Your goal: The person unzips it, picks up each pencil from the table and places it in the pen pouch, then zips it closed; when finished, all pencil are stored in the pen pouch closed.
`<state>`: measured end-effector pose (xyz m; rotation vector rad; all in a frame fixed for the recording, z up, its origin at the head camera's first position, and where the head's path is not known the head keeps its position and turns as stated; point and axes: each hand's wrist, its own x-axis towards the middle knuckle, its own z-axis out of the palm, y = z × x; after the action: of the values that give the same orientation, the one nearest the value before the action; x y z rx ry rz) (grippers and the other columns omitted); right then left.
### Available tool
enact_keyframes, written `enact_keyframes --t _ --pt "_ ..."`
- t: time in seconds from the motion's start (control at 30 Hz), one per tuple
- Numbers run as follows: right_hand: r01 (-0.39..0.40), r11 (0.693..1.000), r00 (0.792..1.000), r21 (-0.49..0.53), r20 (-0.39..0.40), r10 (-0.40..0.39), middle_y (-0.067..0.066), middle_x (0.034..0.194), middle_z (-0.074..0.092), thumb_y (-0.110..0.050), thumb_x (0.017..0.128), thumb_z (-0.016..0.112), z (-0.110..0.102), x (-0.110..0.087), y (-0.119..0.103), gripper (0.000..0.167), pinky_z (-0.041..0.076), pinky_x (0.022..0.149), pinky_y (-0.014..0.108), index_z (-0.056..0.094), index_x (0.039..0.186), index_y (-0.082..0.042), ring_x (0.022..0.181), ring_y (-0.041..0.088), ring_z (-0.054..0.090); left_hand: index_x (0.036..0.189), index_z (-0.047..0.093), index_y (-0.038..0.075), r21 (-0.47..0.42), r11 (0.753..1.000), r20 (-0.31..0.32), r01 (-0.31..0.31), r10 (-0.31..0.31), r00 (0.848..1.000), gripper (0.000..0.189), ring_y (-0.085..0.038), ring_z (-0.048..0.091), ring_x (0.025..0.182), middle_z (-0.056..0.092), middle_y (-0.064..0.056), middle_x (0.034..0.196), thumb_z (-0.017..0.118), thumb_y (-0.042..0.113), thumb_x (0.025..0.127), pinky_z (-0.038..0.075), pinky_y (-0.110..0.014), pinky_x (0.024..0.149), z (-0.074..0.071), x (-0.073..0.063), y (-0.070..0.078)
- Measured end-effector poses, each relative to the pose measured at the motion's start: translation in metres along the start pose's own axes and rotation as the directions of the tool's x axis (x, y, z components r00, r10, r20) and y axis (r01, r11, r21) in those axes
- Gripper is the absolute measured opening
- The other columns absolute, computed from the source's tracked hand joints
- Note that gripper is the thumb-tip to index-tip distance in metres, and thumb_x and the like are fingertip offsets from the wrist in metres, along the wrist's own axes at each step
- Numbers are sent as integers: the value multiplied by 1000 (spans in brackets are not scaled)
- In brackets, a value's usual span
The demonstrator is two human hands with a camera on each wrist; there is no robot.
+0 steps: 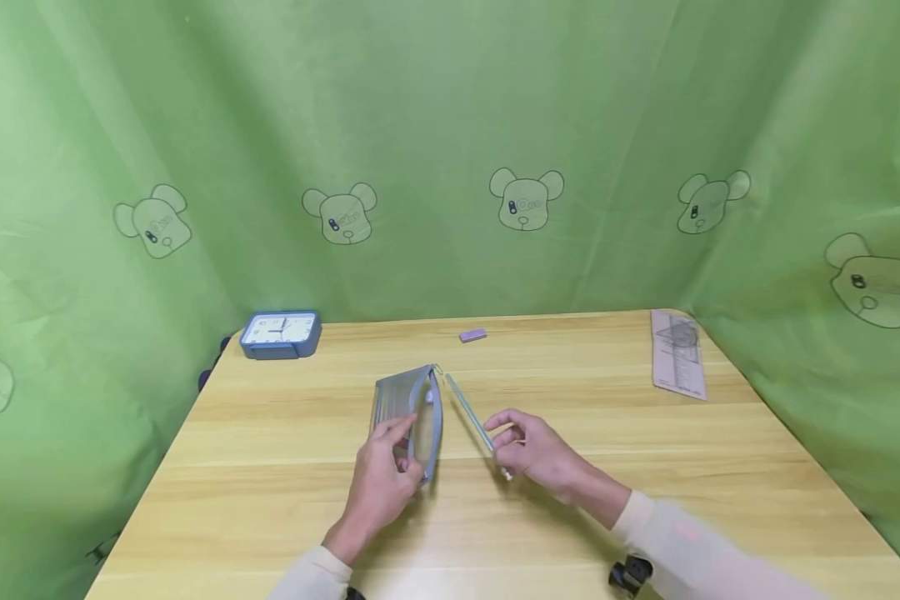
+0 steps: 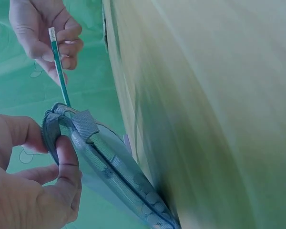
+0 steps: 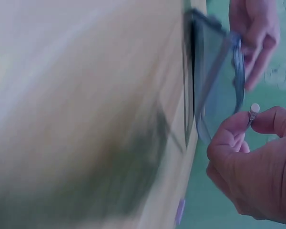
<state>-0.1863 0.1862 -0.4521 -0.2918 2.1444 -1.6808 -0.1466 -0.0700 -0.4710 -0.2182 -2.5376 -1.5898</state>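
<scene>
My left hand (image 1: 384, 479) pinches the edge of a grey-blue mesh zip pouch (image 1: 397, 392), whose zipped mouth gapes toward the right. In the left wrist view the pouch (image 2: 117, 167) stands on its side, thumb and fingers at the zip end with its fabric tab (image 2: 85, 125). To the right of the mouth, my right hand (image 1: 536, 450) pinches a green pencil (image 1: 468, 410) near its eraser end. The pencil slants, its far end close to the pouch's far corner. Its white eraser (image 3: 255, 108) shows between thumb and finger in the right wrist view.
A blue clock (image 1: 281, 335) stands at the table's back left. A small purple eraser (image 1: 472, 335) lies near the back edge. On the right, a clear ruler and set square (image 1: 677, 342) lie on a pale pink sheet (image 1: 667, 375). Green curtains (image 1: 435, 100) surround the table.
</scene>
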Motion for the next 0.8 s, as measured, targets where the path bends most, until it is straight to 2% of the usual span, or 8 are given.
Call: enact_keyframes --t 0.1,0.2,0.4,0.5,0.6,0.73,0.8 --pt "-26 1000 999 8 40 26 14 104 64 4 84 60 13 3 1 56 52 67 22 51 139 6 81 17 57 151 55 -6 -7 1000 3 0 0 1000 72 -13 63 84 56 -27 151 65 -16 81 61 -15 64 1 -1 2" --pt "-53 998 998 15 46 52 9 93 65 4 85 60 23 8 1 53 49 65 22 51 137 7 74 15 55 152 54 -6 -8 1000 12 -2 2 1000 72 -13 63 84 55 -27 152 65 -16 81 61 -15 63 3 -2 4" --pt "-117 991 992 61 -34 119 0 73 57 2 84 61 38 25 -8 52 47 62 21 54 136 6 66 13 51 151 55 -7 -25 1000 27 -17 18 999 72 -12 62 84 56 -26 150 65 -16 81 61 -15 64 10 -4 8" --pt "-138 984 986 117 -80 148 1 74 59 4 87 62 43 35 -12 47 51 61 20 55 134 7 66 12 54 150 55 -7 -36 999 37 -27 28 999 71 -11 62 82 57 -26 148 65 -17 81 61 -17 62 15 -4 9" --pt "-143 978 982 152 -105 160 7 82 68 4 91 64 50 42 -15 41 58 62 18 56 131 7 68 10 62 149 56 -7 -23 999 38 -44 45 998 70 -9 62 81 59 -25 145 65 -16 80 61 -18 61 18 -3 9" --pt "-121 981 983 151 -123 140 14 92 75 4 89 65 60 48 -17 37 61 64 18 57 125 6 69 10 67 149 56 -9 -15 998 41 -55 56 998 70 -12 63 81 59 -27 145 64 -16 80 60 -17 62 20 -2 10" --pt "-110 985 984 135 -128 127 13 91 76 5 87 64 64 50 -15 35 61 67 20 59 122 5 70 11 68 150 55 -9 -19 999 45 -50 51 998 70 -12 64 80 58 -28 146 64 -16 80 60 -17 61 21 -1 9"
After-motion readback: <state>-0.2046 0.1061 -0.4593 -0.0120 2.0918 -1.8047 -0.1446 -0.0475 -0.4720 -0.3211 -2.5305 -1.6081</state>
